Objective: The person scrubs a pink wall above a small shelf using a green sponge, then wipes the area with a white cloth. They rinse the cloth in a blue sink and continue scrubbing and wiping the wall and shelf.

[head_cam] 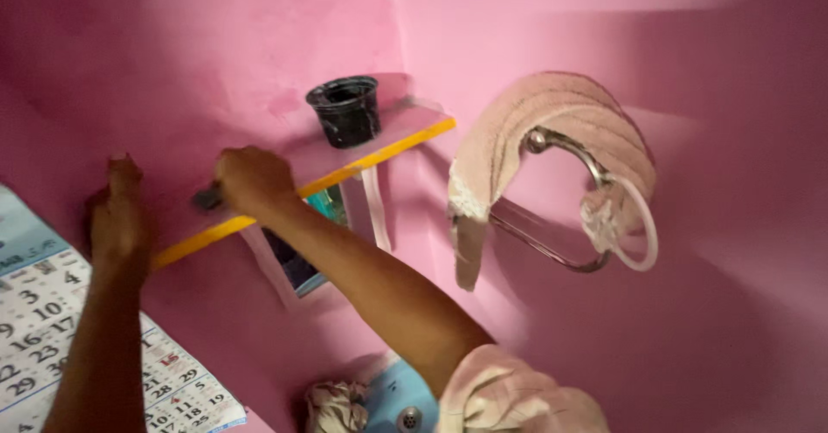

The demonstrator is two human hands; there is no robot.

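A: Head view, from near to far: low down there is a wall calendar [78, 338] of thin paper, and a pale blue basin [404, 398] with a crumpled cloth [336, 405] beside it. Above them both arms reach up to the shelf [345, 161].

B: What do the hands do there?

A: The right hand [252, 180] lies on the top of the shelf, near its front edge. Its grip is closed around a small dark object [207, 198], of which only an end shows. I cannot tell what it is. The left hand [116, 213] holds the left end of the shelf, fingers upward, pressed to the board and the wall.

B: How will the small object handle?

A: I judge it light and hard, because one hand covers it almost fully. It is best taken around the middle, as now. The shelf looks like a stiff, flat board, pink on top with a yellow front edge, smooth and perhaps dusty.

B: And further back?

A: A black plastic pot [346, 110] stands upright near the right end of the shelf, well apart from the hands. It seems light, rigid, with a scuffed surface; one would take it by the rim. Under the shelf a small mirror [297, 256] leans, fragile. To the right, a soft pink towel [552, 140] hangs over a curved metal rail [561, 209]. The walls are painted pink, a little rough.
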